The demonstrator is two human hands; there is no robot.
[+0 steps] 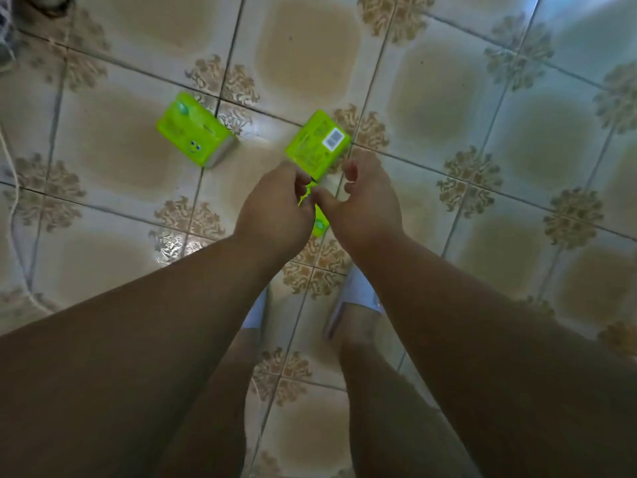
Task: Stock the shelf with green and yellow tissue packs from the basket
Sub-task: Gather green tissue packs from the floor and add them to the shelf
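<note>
Over a tiled floor, my left hand (pixel 272 205) and my right hand (pixel 365 198) meet, and both pinch a thin green wrapper strip (pixel 305 196) between their fingertips. Just beyond the fingers is a green tissue pack (pixel 317 143), barcode side up; the strip seems to join it. I cannot tell whether this pack hangs or lies on the floor. Under my hands another bit of green packaging (pixel 320 225) shows, mostly hidden. A second green tissue pack (pixel 193 131) lies apart on the floor to the left. No basket, shelf or yellow pack is in view.
My two feet in pale slippers (pixel 358 298) stand on the patterned floor tiles (pixel 448 108) below my hands. A thin cord (pixel 13 201) runs along the left edge. Something dark sits in the top left corner (pixel 10 36).
</note>
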